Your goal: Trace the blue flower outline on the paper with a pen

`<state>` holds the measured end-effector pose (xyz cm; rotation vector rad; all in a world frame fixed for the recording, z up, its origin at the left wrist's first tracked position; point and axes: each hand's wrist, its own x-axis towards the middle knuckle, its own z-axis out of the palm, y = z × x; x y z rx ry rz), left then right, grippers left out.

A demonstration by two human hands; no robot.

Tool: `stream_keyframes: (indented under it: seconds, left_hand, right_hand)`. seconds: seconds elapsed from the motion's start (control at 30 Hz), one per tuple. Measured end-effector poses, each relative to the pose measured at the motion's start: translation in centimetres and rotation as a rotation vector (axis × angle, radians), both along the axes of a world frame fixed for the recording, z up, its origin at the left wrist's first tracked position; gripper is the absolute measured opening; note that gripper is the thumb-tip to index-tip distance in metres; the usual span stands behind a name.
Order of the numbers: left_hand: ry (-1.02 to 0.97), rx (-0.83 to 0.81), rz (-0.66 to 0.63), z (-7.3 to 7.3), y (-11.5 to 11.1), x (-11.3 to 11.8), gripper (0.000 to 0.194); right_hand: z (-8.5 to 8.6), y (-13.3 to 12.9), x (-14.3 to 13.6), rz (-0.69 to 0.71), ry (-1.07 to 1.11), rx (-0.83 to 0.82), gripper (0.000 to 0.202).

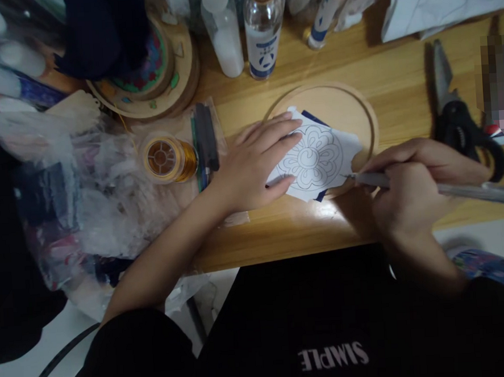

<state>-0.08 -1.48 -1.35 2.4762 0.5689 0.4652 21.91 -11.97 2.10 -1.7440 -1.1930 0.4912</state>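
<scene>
A white paper with a printed flower pattern (318, 159) lies over a dark blue sheet on a round wooden plate (360, 111). My left hand (254, 163) presses flat on the paper's left side, fingers spread. My right hand (406, 193) grips a grey pen (448, 188), its tip touching the paper's right edge.
A spool of gold wire (167, 158) and dark pens (204, 140) sit left of my left hand. Black scissors (461, 124) lie at the right. Bottles (263, 31) stand at the back, beside a stack of wooden discs (151, 75). Plastic bags (72, 188) crowd the left.
</scene>
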Motion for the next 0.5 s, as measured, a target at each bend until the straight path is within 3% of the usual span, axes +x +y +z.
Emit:
stream_keyframes:
  seconds: [0.1,0.23,0.5]
  left_hand:
    - [-0.016,0.059,0.004,0.0,-0.1,0.1,0.060]
    - [-0.026,0.071,0.009,0.2,-0.2,0.1,0.060]
    - [0.007,0.022,0.021,0.4,-0.2,0.2,0.059]
  right_hand:
    - [-0.8,-0.7,-0.8,-0.052,0.061,0.148,0.022]
    - [-1.7,-1.1,-1.3,-0.063,0.051,0.152,0.021]
    - [-0.7,-0.8,-1.8,0.026,-0.077,0.133,0.023]
